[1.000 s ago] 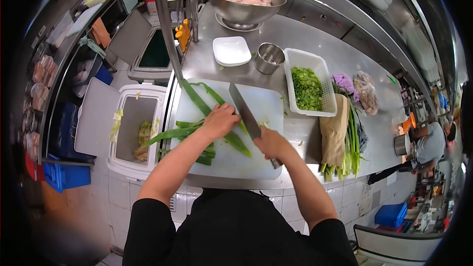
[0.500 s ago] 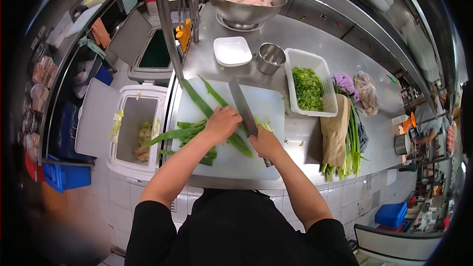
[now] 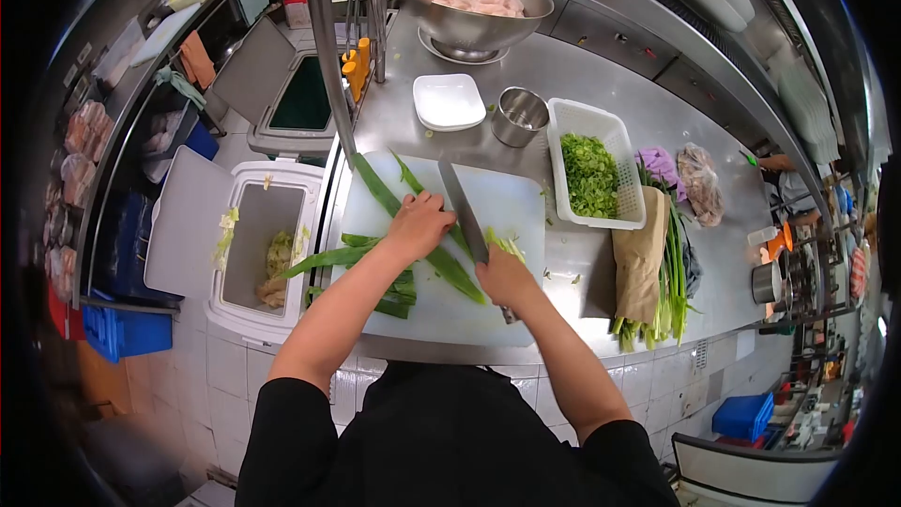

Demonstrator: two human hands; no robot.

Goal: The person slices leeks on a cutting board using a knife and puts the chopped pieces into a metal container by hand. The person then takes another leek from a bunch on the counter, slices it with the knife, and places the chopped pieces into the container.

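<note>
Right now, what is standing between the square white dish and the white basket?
In the head view, a round metal container stands between the square white dish and the white basket.

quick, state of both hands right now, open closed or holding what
Left hand: closed, fingers curled down on the green leaves.
Right hand: closed, holding the knife by its handle.
</note>
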